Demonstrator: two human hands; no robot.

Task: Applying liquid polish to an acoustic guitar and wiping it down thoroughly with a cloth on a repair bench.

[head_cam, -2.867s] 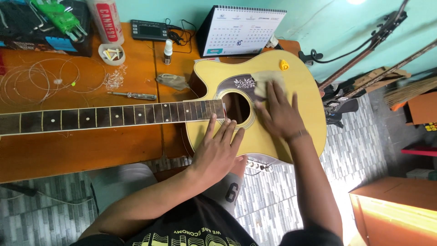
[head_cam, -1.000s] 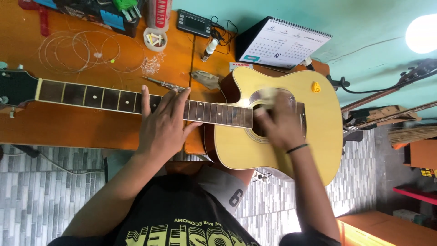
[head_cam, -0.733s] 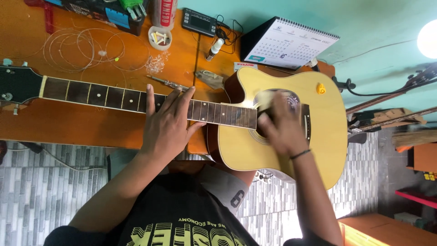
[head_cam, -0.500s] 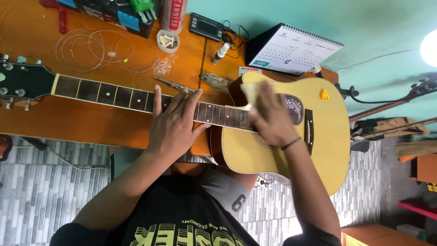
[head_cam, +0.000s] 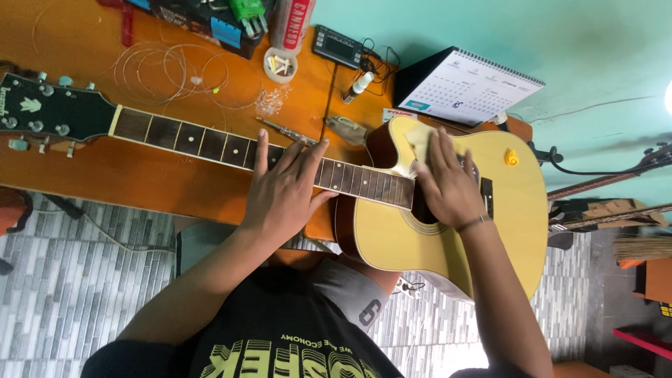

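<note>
Two hands work on one acoustic guitar (head_cam: 448, 238), which lies face up across the near edge of an orange wooden table (head_cam: 140, 175), its pale body hanging off the table's right end over the person's lap and its neck (head_cam: 231, 150) running left along the tabletop to the dark headstock (head_cam: 49, 112) by the left edge. Laid flat like this, the guitar's face is open to both hands from above. The left hand (head_cam: 283, 192) rests spread wide and flat over the neck, fingers across the fretboard, holding nothing; it looks to be pinning the guitar down so it does not slide. The right hand (head_cam: 448, 185) is pressed flat, fingers together, on a small pale cloth (head_cam: 418, 143) at the upper shoulder of the body beside the soundhole, which the hand mostly hides.

Toward the table's far edge stand a desk calendar (head_cam: 472, 87), a dark tool tray (head_cam: 203, 24), a small black device (head_cam: 337, 46) with its cable, loose coils of guitar strings (head_cam: 175, 70), a round cup (head_cam: 281, 65) of small parts, a screwdriver (head_cam: 287, 131) just beyond the neck and a small white bottle (head_cam: 358, 85). A yellow pick (head_cam: 512, 158) sits on the body. None of these blocks either hand.
</note>
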